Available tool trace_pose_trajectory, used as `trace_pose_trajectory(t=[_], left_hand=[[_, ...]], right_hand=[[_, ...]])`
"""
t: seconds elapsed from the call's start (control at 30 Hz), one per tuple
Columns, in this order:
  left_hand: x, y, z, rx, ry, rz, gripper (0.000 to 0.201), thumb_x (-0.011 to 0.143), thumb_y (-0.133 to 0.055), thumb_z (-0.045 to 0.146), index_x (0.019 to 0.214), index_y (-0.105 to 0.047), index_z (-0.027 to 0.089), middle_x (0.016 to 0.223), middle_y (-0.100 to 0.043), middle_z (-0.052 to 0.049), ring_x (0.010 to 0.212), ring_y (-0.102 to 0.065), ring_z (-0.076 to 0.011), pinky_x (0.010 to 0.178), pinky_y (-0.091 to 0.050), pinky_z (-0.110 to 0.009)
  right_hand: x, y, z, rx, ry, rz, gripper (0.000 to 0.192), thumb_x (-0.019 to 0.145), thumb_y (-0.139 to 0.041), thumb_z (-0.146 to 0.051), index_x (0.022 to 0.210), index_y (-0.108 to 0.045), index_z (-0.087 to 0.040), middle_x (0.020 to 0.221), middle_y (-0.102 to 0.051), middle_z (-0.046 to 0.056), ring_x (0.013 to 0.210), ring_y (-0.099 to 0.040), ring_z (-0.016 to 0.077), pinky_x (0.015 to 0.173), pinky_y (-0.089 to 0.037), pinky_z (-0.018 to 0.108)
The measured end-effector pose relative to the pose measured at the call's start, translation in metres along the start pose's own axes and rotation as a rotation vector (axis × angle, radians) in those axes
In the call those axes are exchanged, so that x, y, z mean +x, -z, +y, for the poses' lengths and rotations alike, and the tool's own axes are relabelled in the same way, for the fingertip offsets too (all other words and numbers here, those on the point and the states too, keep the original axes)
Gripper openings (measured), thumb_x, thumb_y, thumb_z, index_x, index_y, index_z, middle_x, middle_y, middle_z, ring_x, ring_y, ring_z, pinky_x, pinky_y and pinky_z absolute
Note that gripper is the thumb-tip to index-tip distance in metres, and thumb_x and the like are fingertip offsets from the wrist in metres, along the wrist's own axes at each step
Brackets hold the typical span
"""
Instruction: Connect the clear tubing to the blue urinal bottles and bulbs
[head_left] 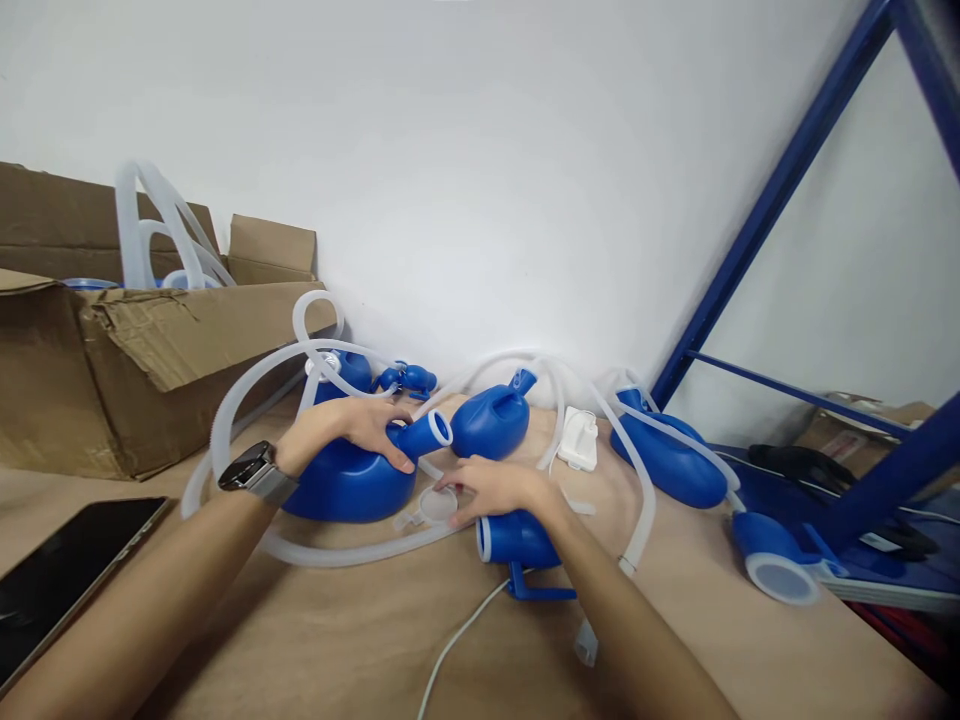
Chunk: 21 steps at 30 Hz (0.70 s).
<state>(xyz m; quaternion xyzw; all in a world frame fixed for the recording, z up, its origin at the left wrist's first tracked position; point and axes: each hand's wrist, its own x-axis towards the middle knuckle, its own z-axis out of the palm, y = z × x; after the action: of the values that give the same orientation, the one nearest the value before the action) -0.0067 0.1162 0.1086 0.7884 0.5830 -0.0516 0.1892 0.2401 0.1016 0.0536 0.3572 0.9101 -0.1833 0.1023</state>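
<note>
My left hand [379, 432] is wrapped over the handle and neck of a blue urinal bottle [349, 487], which lies with its white-rimmed mouth facing right. A watch is on the left wrist. Just right of the bottle, my right hand [487, 487] has its thumb and fingers around the edge of a round translucent cap [437, 505], low over the table. Beneath the right wrist lies a blue funnel-shaped head [517, 540] with a handle. Behind the hands stands another blue bottle [491, 420]. A translucent hose [352, 553] loops around the left-hand bottle.
An open cardboard box [150, 380] with hoses stands at left, a black-screened tablet [71, 570] in front. At right are a blue bottle [671, 460], a blue head with a white cap [780, 560] and a blue metal frame [780, 200]. A white device [579, 438] sits near the wall.
</note>
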Motion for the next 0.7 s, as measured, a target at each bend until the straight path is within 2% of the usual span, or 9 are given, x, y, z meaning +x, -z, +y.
trace_pose_trajectory(t=[0.1,0.17,0.27,0.33,0.43,0.5,0.6,0.7], left_hand=[[0.003,0.000,-0.003,0.001,0.022,-0.019,0.125,0.033,-0.060,0.095,0.143,-0.043,0.038,0.153,-0.047,0.000,0.135,-0.057,-0.0158,0.128,-0.049,-0.026],[0.004,-0.001,-0.004,0.001,0.025,-0.023,0.126,0.033,-0.061,0.094,0.145,-0.040,0.039,0.156,-0.042,0.000,0.136,-0.057,-0.0174,0.131,-0.048,-0.028],[0.005,-0.002,-0.004,0.002,0.015,-0.021,0.122,0.034,-0.063,0.092,0.143,-0.040,0.044,0.158,-0.039,0.004,0.139,-0.054,-0.0189,0.135,-0.044,-0.033],[0.004,-0.001,-0.004,-0.002,0.000,-0.020,0.121,0.036,-0.061,0.093,0.144,-0.039,0.043,0.157,-0.040,0.003,0.140,-0.054,-0.0169,0.134,-0.045,-0.029],[0.003,-0.001,-0.005,-0.013,-0.003,-0.022,0.122,0.035,-0.059,0.094,0.143,-0.041,0.041,0.155,-0.044,0.002,0.138,-0.056,-0.0162,0.130,-0.048,-0.024],[0.003,-0.001,-0.004,-0.016,0.007,-0.024,0.121,0.034,-0.060,0.094,0.142,-0.044,0.040,0.153,-0.046,0.001,0.138,-0.056,-0.0171,0.129,-0.048,-0.025],[0.002,-0.001,-0.003,-0.014,0.016,-0.028,0.120,0.036,-0.059,0.094,0.142,-0.044,0.039,0.154,-0.045,0.001,0.141,-0.054,-0.0176,0.130,-0.047,-0.025],[-0.003,0.003,0.002,-0.014,0.033,-0.043,0.115,0.040,-0.060,0.091,0.143,-0.041,0.043,0.156,-0.042,0.003,0.143,-0.051,-0.0178,0.134,-0.044,-0.029]], right_hand=[[0.013,-0.013,-0.004,-0.066,0.049,0.022,0.074,0.087,-0.067,-0.061,0.148,-0.054,-0.021,0.125,-0.054,0.017,0.121,-0.054,0.0352,0.105,-0.044,0.047],[0.017,-0.018,-0.004,-0.054,0.065,0.057,0.073,0.085,-0.068,-0.064,0.141,-0.058,-0.017,0.126,-0.052,0.017,0.125,-0.051,0.0360,0.106,-0.044,0.048],[0.016,-0.019,0.000,0.008,0.098,0.089,0.070,0.077,-0.077,-0.061,0.128,-0.061,-0.016,0.117,-0.058,0.013,0.115,-0.056,0.0318,0.099,-0.049,0.043],[0.012,-0.016,0.004,0.047,0.093,0.112,0.061,0.074,-0.082,-0.052,0.121,-0.063,-0.017,0.104,-0.063,0.008,0.098,-0.061,0.0263,0.086,-0.053,0.036],[0.001,-0.003,0.008,0.085,0.041,0.158,0.044,0.078,-0.077,-0.025,0.120,-0.065,-0.019,0.093,-0.065,0.003,0.079,-0.061,0.0192,0.071,-0.049,0.029],[-0.013,0.010,0.011,0.105,0.048,0.211,0.042,0.081,-0.069,-0.015,0.123,-0.065,-0.019,0.097,-0.066,0.003,0.081,-0.061,0.0178,0.073,-0.048,0.028],[-0.042,0.033,0.018,0.124,0.073,0.316,0.023,0.088,-0.062,-0.021,0.109,-0.070,-0.017,0.106,-0.068,0.007,0.093,-0.062,0.0204,0.084,-0.047,0.031],[-0.075,0.051,0.028,0.165,-0.026,0.403,0.023,0.093,-0.057,-0.032,0.103,-0.069,-0.016,0.107,-0.068,0.009,0.097,-0.062,0.0227,0.085,-0.047,0.034]])
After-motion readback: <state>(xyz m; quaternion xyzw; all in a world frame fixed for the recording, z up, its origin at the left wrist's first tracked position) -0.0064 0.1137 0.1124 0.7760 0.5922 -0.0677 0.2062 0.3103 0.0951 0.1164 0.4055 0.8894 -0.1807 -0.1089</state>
